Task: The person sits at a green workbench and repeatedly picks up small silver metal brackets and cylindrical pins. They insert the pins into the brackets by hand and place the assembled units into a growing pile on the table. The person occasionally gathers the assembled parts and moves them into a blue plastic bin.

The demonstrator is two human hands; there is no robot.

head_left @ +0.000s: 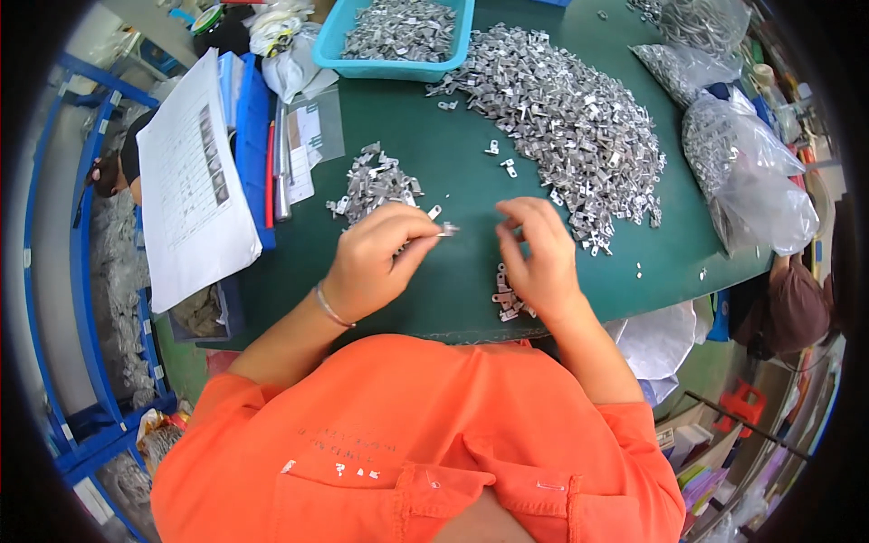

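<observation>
Metal piece (448,230) sits pinched in our left hand (378,258), right hand (546,258) parted, small pile (375,184) near, likely for reach.

Left hand (371,261) pinching, right hand (547,261) loosely curled and open, forearms (291,346) angled inward

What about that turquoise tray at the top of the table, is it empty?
No, the turquoise tray has a heap of small metal parts inside it.
</observation>
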